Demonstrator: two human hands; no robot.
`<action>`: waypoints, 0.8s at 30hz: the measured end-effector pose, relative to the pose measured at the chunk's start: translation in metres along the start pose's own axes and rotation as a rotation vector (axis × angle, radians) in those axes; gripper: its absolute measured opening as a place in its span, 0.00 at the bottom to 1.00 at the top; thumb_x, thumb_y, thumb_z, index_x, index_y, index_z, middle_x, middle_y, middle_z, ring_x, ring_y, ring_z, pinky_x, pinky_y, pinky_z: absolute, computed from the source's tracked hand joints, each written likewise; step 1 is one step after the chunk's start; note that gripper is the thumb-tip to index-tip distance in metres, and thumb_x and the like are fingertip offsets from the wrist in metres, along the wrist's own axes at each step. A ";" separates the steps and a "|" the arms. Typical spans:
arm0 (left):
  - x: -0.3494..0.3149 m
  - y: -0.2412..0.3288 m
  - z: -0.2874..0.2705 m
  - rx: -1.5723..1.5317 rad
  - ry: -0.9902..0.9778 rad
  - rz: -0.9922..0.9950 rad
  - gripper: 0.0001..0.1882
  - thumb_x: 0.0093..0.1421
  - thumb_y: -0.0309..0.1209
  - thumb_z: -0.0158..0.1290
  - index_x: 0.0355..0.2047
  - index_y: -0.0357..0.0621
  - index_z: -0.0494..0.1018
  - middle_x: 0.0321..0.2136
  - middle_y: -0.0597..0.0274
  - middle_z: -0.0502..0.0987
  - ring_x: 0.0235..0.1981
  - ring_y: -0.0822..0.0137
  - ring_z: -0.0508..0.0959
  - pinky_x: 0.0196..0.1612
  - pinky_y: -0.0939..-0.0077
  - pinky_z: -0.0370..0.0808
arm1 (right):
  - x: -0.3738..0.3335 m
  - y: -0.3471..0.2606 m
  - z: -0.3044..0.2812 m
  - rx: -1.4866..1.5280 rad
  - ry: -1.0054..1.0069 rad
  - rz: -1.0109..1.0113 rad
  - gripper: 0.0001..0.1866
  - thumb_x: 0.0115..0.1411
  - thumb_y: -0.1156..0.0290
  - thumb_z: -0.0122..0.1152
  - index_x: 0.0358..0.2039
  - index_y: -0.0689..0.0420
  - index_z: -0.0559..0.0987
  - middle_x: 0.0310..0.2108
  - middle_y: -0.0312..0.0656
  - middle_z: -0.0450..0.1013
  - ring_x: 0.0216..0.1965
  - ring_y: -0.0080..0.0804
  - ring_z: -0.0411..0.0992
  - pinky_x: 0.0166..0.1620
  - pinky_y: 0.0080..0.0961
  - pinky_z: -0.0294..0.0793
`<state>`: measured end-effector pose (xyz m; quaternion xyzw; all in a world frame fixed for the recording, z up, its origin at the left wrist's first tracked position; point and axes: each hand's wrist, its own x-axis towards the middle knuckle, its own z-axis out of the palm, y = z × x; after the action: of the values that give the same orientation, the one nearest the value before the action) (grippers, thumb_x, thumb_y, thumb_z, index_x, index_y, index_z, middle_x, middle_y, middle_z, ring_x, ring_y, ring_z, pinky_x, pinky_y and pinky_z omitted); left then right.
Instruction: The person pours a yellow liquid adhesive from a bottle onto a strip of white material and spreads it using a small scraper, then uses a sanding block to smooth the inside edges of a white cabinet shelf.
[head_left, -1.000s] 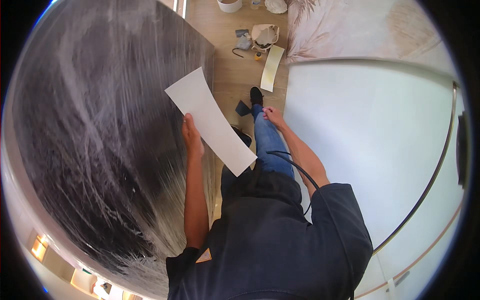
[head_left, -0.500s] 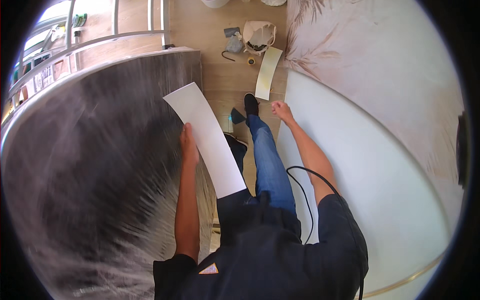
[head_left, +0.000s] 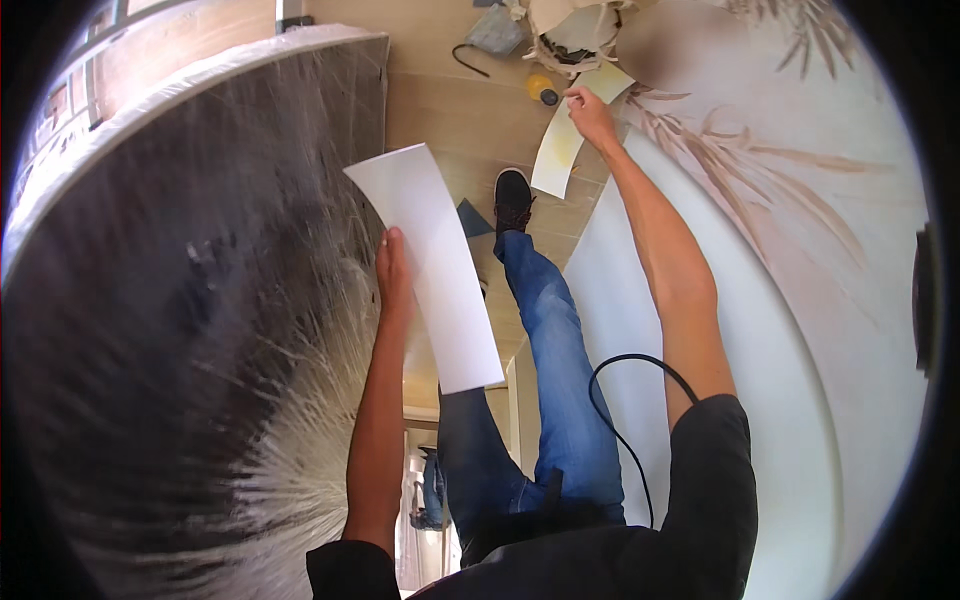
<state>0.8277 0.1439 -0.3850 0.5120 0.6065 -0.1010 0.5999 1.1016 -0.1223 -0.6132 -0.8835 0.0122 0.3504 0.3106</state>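
Observation:
My left hand (head_left: 394, 268) grips the left edge of a long, white, slightly curved sheet (head_left: 445, 290), which hangs in front of my legs. The thumb lies on its face and the other fingers are hidden behind it. Out in front to the right, my right hand (head_left: 592, 118) has its fingers curled together. Whatever they may hold is too small or hidden to make out. That hand overlaps a pale, yellowish strip (head_left: 558, 150) lying on the floor. A small yellow and black object (head_left: 541, 89) is just left of its fingertips.
Plastic film covers a large dark surface (head_left: 200, 220) along my left. On the right runs a pale panel (head_left: 740, 330) below a leaf-patterned wall (head_left: 800, 170). An open bag (head_left: 570, 30), a grey crumpled bag (head_left: 495, 30) and a dark triangular piece (head_left: 474, 218) lie on the floor.
My right arm has stretched forward, bringing the hand over the pale strip. The white sheet stays in my left hand, slightly further right. My view has shifted nearer the bag.

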 end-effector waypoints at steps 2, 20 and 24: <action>0.034 -0.011 0.002 0.060 -0.065 0.060 0.32 0.70 0.51 0.43 0.59 0.33 0.65 0.54 0.56 0.71 0.55 0.64 0.69 0.59 0.72 0.63 | 0.013 0.009 0.008 -0.063 -0.050 -0.042 0.16 0.59 0.63 0.58 0.48 0.49 0.77 0.43 0.45 0.78 0.45 0.43 0.77 0.49 0.39 0.75; 0.274 -0.152 0.073 0.289 -0.111 0.229 0.29 0.71 0.48 0.38 0.53 0.31 0.69 0.44 0.52 0.76 0.47 0.62 0.73 0.54 0.69 0.67 | 0.018 0.030 0.103 -0.042 0.369 -0.441 0.43 0.49 0.52 0.73 0.63 0.47 0.64 0.53 0.47 0.68 0.49 0.46 0.71 0.51 0.41 0.73; 0.291 -0.154 0.089 0.311 -0.171 0.224 0.30 0.71 0.48 0.38 0.56 0.29 0.67 0.50 0.48 0.75 0.53 0.59 0.73 0.57 0.69 0.66 | 0.032 0.031 0.115 0.008 0.459 -0.475 0.38 0.49 0.49 0.72 0.58 0.48 0.68 0.46 0.46 0.72 0.46 0.48 0.72 0.49 0.43 0.72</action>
<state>0.8397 0.1535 -0.7253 0.6520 0.4699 -0.1693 0.5704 1.0481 -0.0774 -0.7146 -0.9164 -0.1230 0.0599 0.3762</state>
